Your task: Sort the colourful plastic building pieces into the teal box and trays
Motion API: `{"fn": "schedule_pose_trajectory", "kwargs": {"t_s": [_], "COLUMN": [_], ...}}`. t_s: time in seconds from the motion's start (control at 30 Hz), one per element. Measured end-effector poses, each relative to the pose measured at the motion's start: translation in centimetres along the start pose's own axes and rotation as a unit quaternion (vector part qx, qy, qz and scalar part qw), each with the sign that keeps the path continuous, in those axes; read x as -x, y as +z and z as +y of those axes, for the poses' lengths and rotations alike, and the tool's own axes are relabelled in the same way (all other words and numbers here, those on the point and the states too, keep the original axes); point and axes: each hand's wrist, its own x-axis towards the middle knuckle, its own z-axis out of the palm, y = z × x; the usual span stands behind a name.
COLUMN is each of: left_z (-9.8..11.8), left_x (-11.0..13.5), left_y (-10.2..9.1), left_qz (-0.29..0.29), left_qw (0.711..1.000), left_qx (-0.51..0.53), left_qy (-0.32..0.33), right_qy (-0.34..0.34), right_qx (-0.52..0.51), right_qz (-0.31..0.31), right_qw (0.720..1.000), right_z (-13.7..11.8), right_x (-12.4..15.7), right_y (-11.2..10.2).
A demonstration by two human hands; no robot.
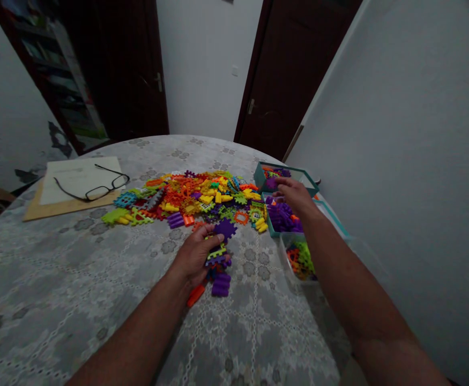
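My left hand [194, 256] is closed around a small cluster of joined plastic pieces [219, 252], a purple one on top with green and purple ones below, resting on the tablecloth. An orange piece [196, 295] and a purple block [221, 284] lie just beside it. My right hand [294, 195] reaches over the teal box [286, 172] and pinches a purple piece [272, 184] above it. A wide pile of colourful interlocking pieces [194, 198] spreads across the table beyond my left hand.
A second teal tray [334, 217] holds purple pieces, and a clear tub [286, 256] with mixed pieces stands near the table's right edge. Black glasses [93, 190] lie on papers at the back left. A white wall runs close on the right; dark doors stand behind.
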Motion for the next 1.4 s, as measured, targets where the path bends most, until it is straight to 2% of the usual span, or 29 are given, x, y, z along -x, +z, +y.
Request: {"fn": "schedule_pose_trajectory", "kwargs": {"t_s": [0.13, 0.23, 0.3, 0.37, 0.43, 0.5, 0.6, 0.67, 0.73, 0.87, 1.03, 1.13, 1.27, 1.4], "left_z": [-0.1, -0.2, -0.3, -0.4, -0.4, -0.3, -0.1, 0.0, 0.1, 0.4, 1.4, 1.6, 1.2, 1.0], "left_x": [-0.1, -0.2, -0.3, -0.3, -0.2, -0.1, 0.3, 0.5, 0.6, 0.3, 0.3, 0.4, 0.3, 0.3], "left_y": [0.1, 0.2, 0.1, 0.1, 0.1, 0.2, 0.3, 0.3, 0.4, 0.3, 0.2, 0.2, 0.2, 0.3], "left_qz": [-0.013, -0.005, -0.002, -0.005, -0.012, -0.02, -0.043, -0.057, -0.056, -0.005, 0.064, 0.066, 0.056, 0.03], "left_qw": [1.0, 1.0, 1.0, 1.0, 1.0, 1.0, 0.998, 0.997, 0.997, 0.998, 0.987, 0.987, 0.991, 0.995], "left_qx": [0.005, 0.011, 0.007, 0.002, -0.002, -0.009, -0.028, -0.037, -0.032, 0.035, 0.123, 0.134, 0.111, 0.095], "left_qy": [-0.012, -0.014, -0.017, -0.016, -0.014, -0.012, -0.02, -0.025, -0.031, -0.054, -0.075, -0.059, -0.046, -0.03], "right_qy": [0.023, 0.042, 0.03, 0.007, -0.018, -0.054, -0.138, -0.183, -0.196, -0.151, -0.038, 0.016, 0.06, 0.084], "right_qx": [-0.02, -0.003, 0.0, 0.008, 0.015, 0.008, 0.041, 0.077, 0.09, 0.091, 0.059, 0.037, 0.034, 0.039], "right_qz": [0.075, 0.08, 0.029, -0.071, -0.188, -0.26, -0.285, -0.268, -0.259, -0.241, -0.146, -0.064, 0.022, 0.049], "right_qw": [0.997, 0.996, 0.999, 0.997, 0.982, 0.964, 0.948, 0.943, 0.941, 0.954, 0.987, 0.997, 0.997, 0.995], "right_z": [-0.6, -0.7, -0.9, -1.1, -1.2, -1.2, -1.2, -1.3, -1.3, -1.0, 0.1, 0.3, 0.1, -0.2], "right_x": [-3.8, -3.1, -0.8, 2.5, 6.3, 9.9, 13.8, 15.0, 15.3, 13.3, 7.2, 2.4, -3.3, -5.8], "right_y": [-0.1, 0.5, 1.3, 2.5, 3.8, 5.1, 6.5, 6.9, 6.7, 5.0, 1.9, 0.6, 0.0, 0.2]}}
